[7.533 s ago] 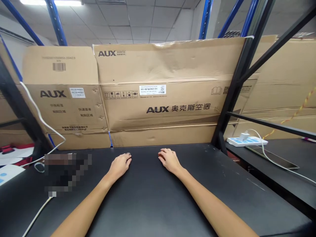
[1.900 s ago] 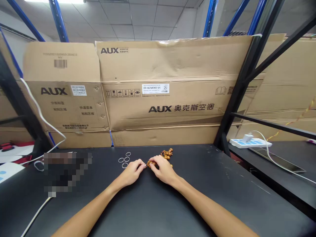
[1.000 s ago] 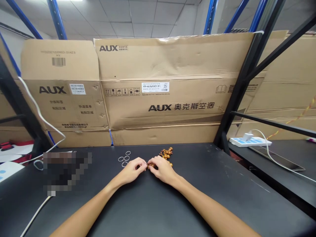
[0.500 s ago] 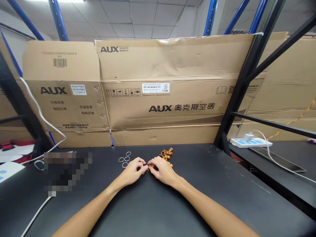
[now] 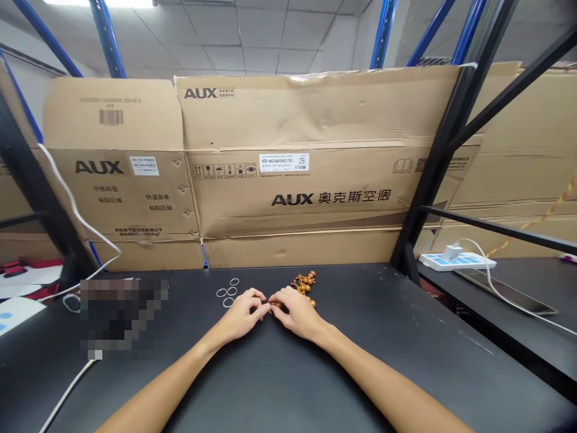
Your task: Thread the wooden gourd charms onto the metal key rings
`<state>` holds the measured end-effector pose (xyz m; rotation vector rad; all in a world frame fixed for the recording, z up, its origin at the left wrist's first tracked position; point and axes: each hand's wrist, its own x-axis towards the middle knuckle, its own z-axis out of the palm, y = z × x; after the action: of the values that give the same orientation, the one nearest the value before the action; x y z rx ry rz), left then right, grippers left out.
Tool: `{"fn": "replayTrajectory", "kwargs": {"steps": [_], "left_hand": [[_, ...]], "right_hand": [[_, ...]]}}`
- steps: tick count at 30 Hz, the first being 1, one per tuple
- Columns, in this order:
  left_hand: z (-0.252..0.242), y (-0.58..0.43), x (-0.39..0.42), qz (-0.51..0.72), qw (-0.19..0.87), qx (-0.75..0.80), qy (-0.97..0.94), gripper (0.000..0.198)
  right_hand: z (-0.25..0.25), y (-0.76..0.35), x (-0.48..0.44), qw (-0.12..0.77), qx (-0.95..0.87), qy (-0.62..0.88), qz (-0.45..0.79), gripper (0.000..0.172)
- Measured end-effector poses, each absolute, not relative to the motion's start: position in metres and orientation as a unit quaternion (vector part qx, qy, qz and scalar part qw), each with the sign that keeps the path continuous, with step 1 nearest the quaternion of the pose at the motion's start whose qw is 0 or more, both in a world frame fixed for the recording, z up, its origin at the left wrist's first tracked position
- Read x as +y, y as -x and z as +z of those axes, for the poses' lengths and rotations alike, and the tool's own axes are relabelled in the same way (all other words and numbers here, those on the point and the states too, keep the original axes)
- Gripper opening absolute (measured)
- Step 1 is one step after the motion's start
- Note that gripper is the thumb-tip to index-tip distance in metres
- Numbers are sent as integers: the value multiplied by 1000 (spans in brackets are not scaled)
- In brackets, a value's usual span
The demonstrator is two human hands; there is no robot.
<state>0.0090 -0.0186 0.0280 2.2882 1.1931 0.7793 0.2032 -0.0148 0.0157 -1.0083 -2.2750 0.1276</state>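
Over the middle of the black table, my left hand (image 5: 244,314) and my right hand (image 5: 297,311) meet fingertip to fingertip. My right hand's fingers are closed on a small brown, glossy wooden gourd pendant (image 5: 276,305), mostly covered by them. The left thumb and forefinger pinch at its left end; what lies between them is too small to make out. Just beyond my right hand is a cluster of similar gourd pendants (image 5: 310,279) with yellowish cords. Several thin silver key rings (image 5: 231,291) lie flat just beyond my left hand.
The black table (image 5: 288,385) backs onto cardboard boxes (image 5: 333,216). At the left are a blurred-out dark object (image 5: 121,313) and a white cable (image 5: 67,394). A black metal frame (image 5: 428,180) stands to the right, with a power strip (image 5: 469,261) and a phone-like slab (image 5: 509,293) beyond it.
Both hands stay almost in the same place, fingertips together around the pendant. The camera view has shifted very slightly.
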Motion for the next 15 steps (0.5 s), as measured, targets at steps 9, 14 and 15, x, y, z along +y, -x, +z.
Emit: {"fn": "replayTrajectory", "kwargs": {"steps": [9,14,15], "left_hand": [[31,-9,-20,281,211,413,-841,31],[30,-10,-20,280,209,429,-833,38],[29,-9,-20,281,206,429,-833,37]], "right_hand": [[14,-205,-11,315,-847,427,44,12],[15,-203,-16,336,-864,369,71,12],[15,-203,-16,342,-865,361,74,12]]}}
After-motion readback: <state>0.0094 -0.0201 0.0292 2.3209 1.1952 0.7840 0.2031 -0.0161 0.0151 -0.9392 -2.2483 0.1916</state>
